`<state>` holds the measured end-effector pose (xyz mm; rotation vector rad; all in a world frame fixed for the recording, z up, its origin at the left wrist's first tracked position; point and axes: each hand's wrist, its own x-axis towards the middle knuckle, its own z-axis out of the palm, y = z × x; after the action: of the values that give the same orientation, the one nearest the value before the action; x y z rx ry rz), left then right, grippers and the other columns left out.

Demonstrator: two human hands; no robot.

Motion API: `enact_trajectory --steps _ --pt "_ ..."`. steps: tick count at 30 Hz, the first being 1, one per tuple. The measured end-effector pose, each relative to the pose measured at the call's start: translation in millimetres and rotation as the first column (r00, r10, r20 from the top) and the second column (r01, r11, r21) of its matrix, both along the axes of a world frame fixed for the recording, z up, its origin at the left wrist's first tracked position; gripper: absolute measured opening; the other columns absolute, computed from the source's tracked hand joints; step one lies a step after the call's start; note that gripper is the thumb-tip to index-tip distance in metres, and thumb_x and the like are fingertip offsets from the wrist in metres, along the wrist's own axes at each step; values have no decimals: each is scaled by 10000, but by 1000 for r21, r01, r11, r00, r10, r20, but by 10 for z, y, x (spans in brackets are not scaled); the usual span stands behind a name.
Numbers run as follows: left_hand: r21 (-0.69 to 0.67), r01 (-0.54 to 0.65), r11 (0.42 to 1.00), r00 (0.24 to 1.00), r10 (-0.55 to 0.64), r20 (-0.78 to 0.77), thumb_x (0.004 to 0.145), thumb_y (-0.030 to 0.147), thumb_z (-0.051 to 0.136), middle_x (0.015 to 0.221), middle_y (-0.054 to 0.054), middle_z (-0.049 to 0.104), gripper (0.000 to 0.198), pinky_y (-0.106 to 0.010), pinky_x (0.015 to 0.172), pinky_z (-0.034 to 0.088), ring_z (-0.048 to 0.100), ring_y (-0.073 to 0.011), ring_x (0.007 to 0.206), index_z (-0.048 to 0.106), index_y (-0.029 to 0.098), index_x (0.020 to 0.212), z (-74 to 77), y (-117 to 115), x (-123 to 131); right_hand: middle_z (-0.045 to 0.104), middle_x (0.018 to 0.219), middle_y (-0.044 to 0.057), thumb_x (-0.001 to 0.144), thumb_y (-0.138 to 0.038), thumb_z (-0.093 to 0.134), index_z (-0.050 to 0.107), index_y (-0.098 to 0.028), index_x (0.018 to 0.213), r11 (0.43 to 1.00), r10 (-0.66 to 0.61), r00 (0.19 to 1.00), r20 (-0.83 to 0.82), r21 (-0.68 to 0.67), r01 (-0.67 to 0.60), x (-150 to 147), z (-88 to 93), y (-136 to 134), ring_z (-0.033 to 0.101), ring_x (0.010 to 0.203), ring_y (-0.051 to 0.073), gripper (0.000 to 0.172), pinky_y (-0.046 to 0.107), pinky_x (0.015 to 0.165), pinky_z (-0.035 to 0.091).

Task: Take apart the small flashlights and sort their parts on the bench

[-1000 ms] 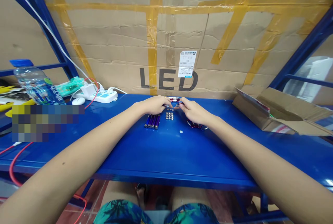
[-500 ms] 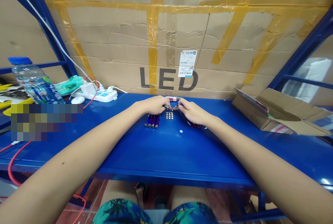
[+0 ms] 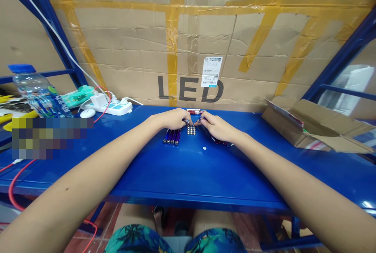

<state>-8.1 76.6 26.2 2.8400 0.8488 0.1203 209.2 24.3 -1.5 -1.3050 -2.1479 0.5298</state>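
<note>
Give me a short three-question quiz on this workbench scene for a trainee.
1. True or false: the silver button cells lie between the row of blue tubes and the red tubes by the right hand.
2. Which is nearest the left hand? A: the white mouse. B: the row of blue tubes. C: the open cardboard box.
3. Fill in the blank: the large word printed on the cardboard wall behind the bench reads ___.

Key: 1 true; 2 B; 3 LED.
</note>
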Motion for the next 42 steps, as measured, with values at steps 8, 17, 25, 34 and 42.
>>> enact_trajectory --steps 8,17,25,34,42 --pt "-1 -6 1000 1000 6 8 816 63 464 1177 -43 716 425 -273 961 453 639 -165 1054 732 204 1115 -5 -7 3 727 946 81 955 -276 516 553 -244 896 1000 2 1000 -17 -6 -2 -8 8 -12 647 924 274 76 357 793 471" --pt "-3 -4 1000 1000 4 2 811 68 465 1176 -48 716 432 -284 957 460 642 -171 1046 729 202 1126 -11 -10 9 734 986 86 949 -274 523 565 -246 925 1000 -4 1000 -24 -30 4 -11 22 -25 645 983 286 56 373 834 465" --pt "22 -43 999 997 42 72 841 101 471 1161 -64 709 379 -277 935 456 634 -171 1034 716 178 1120 99 8 -26 743 1086 74 986 -263 435 471 -235 859 999 -6 997 -71 38 9 17 48 -56 653 1022 235 136 330 825 449" --pt "-146 -477 867 879 467 -96 872 233 520 869 -57 717 541 -232 573 500 647 -135 543 419 220 1403 298 -85 -512 749 991 52 964 -288 437 543 -217 841 993 -75 996 -52 84 79 186 64 -132 620 853 210 178 332 776 427" --pt "-284 -643 711 754 523 -398 857 226 538 684 -93 691 342 -318 536 568 674 -216 516 569 115 1178 261 -226 -537 732 916 57 944 -315 453 578 -210 811 994 -100 993 -62 47 103 274 96 -190 603 797 205 211 336 744 435"
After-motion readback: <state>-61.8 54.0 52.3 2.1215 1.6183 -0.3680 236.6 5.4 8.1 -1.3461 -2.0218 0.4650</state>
